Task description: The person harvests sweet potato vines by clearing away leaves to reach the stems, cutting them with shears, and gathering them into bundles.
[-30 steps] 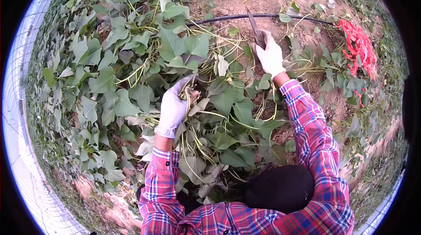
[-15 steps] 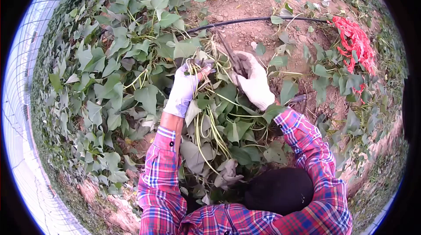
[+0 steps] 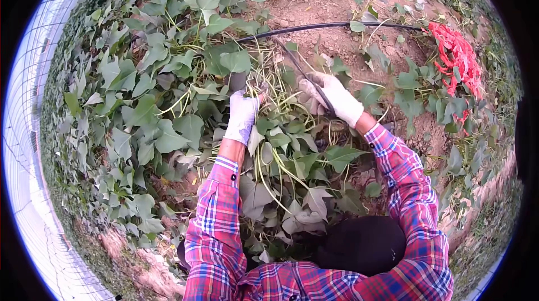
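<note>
My left hand (image 3: 242, 114), in a white glove, is closed around a bunch of pale green vine stems (image 3: 264, 158), whose leafy ends hang down toward my body. My right hand (image 3: 332, 99), also gloved, grips a long, thin dark tool (image 3: 293, 58) that slants up and left; its far end reaches the stems near the black hose. Broad green leaves (image 3: 292, 138) fill the space between and below both hands. The leaves partly cover the fingers of my left hand.
A black hose (image 3: 320, 27) runs across the bare reddish soil (image 3: 303, 9) ahead. Red netting (image 3: 457, 56) lies in a heap at the right. Dense leafy vines (image 3: 146, 76) cover the ground on the left. My dark-clad knee (image 3: 362, 245) is close below.
My right hand has moved slightly right and down with the dark tool, away from the left hand. The left hand has shifted a little right and down, still holding the stems.
</note>
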Motion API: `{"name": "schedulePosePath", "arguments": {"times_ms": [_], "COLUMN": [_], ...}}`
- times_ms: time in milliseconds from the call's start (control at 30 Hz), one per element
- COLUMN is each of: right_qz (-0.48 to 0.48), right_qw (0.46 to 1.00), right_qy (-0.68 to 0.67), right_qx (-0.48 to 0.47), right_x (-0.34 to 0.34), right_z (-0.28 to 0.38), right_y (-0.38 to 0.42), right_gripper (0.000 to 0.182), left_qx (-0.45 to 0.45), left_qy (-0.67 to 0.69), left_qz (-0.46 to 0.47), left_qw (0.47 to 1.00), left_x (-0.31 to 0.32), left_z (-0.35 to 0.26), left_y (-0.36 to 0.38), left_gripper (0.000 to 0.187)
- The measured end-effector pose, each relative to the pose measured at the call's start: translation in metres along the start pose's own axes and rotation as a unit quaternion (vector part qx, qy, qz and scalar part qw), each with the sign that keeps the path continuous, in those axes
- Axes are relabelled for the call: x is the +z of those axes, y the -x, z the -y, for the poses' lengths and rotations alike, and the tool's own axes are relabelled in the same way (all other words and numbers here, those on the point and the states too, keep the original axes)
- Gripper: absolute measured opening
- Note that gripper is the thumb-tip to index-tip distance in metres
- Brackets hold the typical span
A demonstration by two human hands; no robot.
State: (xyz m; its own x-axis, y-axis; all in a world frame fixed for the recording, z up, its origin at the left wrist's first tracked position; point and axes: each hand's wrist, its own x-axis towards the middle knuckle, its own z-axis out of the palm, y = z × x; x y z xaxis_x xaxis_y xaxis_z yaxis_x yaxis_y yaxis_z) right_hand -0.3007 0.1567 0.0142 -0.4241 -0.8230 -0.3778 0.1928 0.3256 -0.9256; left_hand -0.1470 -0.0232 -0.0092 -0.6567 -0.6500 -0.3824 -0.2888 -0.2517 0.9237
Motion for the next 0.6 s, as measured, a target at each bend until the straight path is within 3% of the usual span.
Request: {"name": "schedulePosePath", "arguments": {"times_ms": [67, 133, 167, 233, 267, 367, 533, 600], "right_qz": [0.020, 0.029, 0.059, 0.062, 0.093, 0.087, 0.095, 0.139], "right_qw": [0.988, 0.968, 0.960, 0.973, 0.970, 0.974, 0.975, 0.972], "right_qy": [0.149, 0.247, 0.273, 0.207, 0.208, 0.175, 0.181, 0.182], "right_qx": [0.048, -0.031, 0.008, 0.076, 0.080, 0.116, 0.086, 0.046], "right_x": [-0.032, -0.055, -0.064, -0.054, -0.053, -0.044, -0.042, -0.047], "right_z": [-0.002, -0.015, -0.012, 0.017, 0.019, 0.024, 0.023, 0.019], "right_y": [-0.027, -0.056, -0.066, -0.059, -0.066, -0.071, -0.072, -0.079], "right_gripper": [0.041, 0.046, 0.042, 0.042, 0.058, 0.061, 0.064, 0.065], "left_qx": [-0.042, -0.033, -0.014, -0.017, -0.016, -0.035, -0.002, 0.030], "left_qy": [-0.118, -0.086, -0.079, -0.064, -0.044, -0.068, -0.041, 0.014], "left_qz": [-0.036, -0.042, -0.043, -0.057, -0.065, -0.082, -0.048, -0.012], "left_qw": [0.992, 0.995, 0.996, 0.996, 0.997, 0.994, 0.998, 0.999], "left_x": [-0.022, -0.023, -0.020, -0.012, -0.009, -0.010, -0.011, -0.008], "left_z": [0.037, 0.050, 0.049, 0.040, 0.035, 0.035, 0.035, 0.031], "left_y": [-0.019, -0.016, -0.010, -0.002, 0.002, 0.000, -0.004, -0.008], "left_gripper": [0.038, 0.038, 0.039, 0.040, 0.040, 0.041, 0.037, 0.035]}}
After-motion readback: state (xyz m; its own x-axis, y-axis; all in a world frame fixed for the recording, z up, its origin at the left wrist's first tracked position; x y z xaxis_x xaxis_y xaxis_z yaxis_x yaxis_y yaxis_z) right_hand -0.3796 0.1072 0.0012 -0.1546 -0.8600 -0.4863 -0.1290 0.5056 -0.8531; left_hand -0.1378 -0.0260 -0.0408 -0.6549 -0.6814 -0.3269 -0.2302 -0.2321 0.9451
